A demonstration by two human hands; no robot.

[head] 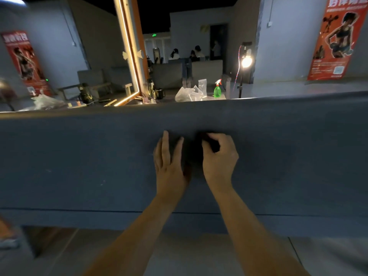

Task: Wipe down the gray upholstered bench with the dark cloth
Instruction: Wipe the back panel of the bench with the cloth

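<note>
The gray upholstered bench (pixel 79 156) stretches across the whole view in front of me. A dark cloth (pixel 194 156) lies on its top near the middle, hard to make out in the dim light. My left hand (pixel 169 160) lies flat on the cloth's left part with its fingers straight. My right hand (pixel 219 156) has its fingers curled and pinches the cloth's upper right part. Both forearms reach in from the bottom of the view.
Behind the bench is a counter with a green spray bottle (pixel 217 90), plastic bags (pixel 189 94), cups, and a lit-framed mirror (pixel 128 56). A bright lamp on a stand (pixel 246 61) is at the back right. Several people sit far behind. Floor shows below the bench.
</note>
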